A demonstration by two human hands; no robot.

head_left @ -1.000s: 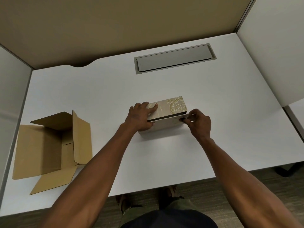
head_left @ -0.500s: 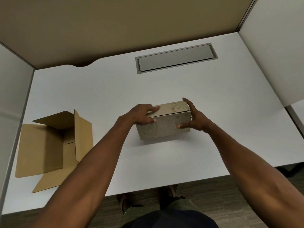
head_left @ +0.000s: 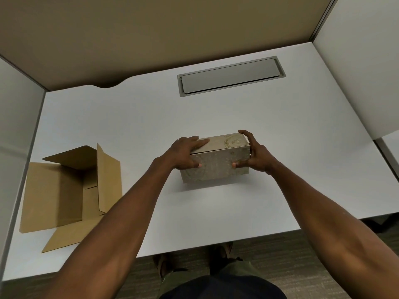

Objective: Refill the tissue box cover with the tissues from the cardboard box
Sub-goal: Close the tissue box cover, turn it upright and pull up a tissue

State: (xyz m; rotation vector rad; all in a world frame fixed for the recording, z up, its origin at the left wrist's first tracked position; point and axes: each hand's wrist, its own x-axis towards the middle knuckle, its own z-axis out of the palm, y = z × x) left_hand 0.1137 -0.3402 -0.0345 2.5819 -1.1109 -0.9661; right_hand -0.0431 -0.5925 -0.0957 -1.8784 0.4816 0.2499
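Note:
The tissue box cover (head_left: 216,164), beige with a pale gold swirl pattern, stands in the middle of the white desk (head_left: 280,169), its long side facing me. My left hand (head_left: 186,155) grips its left end, fingers over the top edge and thumb on the front. My right hand (head_left: 255,155) grips its right end the same way. The brown cardboard box (head_left: 64,190) lies on its side at the left of the desk, flaps spread, and its inside looks empty. No tissues are visible.
A grey cable hatch (head_left: 231,76) is set into the desk at the back. Partition walls enclose the desk at the back, left and right. The desk's front edge runs just above my legs and the carpet.
The cover's lid went from ajar to lying flat on the body. My right hand moved from the front edge to the right end, and both hands now clasp the cover.

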